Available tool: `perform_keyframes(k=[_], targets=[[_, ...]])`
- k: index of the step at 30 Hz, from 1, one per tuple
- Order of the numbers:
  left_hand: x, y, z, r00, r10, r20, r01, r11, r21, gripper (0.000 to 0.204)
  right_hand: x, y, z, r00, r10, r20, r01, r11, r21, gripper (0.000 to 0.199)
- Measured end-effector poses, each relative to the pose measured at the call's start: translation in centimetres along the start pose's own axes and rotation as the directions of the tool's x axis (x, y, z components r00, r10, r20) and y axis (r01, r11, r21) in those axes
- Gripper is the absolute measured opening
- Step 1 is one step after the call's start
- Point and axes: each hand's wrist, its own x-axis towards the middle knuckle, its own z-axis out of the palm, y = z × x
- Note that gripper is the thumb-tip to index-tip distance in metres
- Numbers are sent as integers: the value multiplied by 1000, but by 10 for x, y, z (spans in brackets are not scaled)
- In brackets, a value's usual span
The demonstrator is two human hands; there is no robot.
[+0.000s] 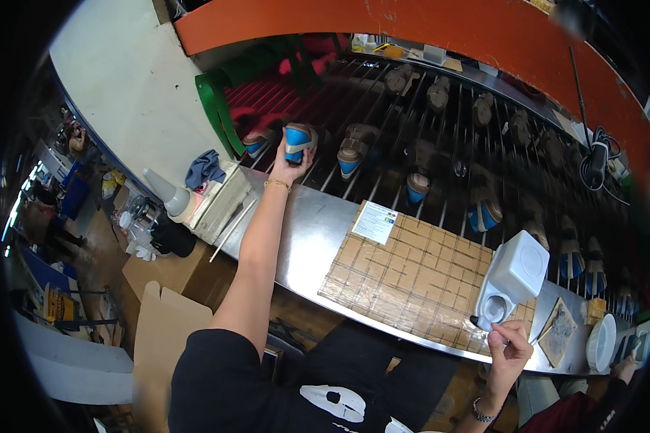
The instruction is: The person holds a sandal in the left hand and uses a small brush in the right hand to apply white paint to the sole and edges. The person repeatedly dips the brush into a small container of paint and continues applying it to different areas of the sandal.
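left hand gripping blue shoe on conveyor — right hand at white jug

In the middle of the frame the workbench was smooth sheet metal with a dull sheen, and on it lay a matt brown cardboard mat scored with a grid under glossy tape. At the right the white jug looked like smooth, slightly shiny plastic, touched at its dark cap by the right hand. Toward upper centre the left hand gripped a shoe with a blue, cloth-like matt upper and a tan sole, resting on thin dark metal rods. At upper left a crumpled blue rag was soft cloth. At lower left stood matt, plain corrugated cardboard.
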Motion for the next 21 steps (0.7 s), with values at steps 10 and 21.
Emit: perform_keyframes(k=[10, 21], targets=[[-6, -152, 100, 921, 267, 283, -257, -126, 958, 93, -12, 9, -15, 997, 76, -28, -76, 997, 22, 15], [10, -135, 148, 907, 401, 130, 84, -474, 877, 30, -31, 3, -53, 956, 244, -161, -254, 966, -45, 22]])
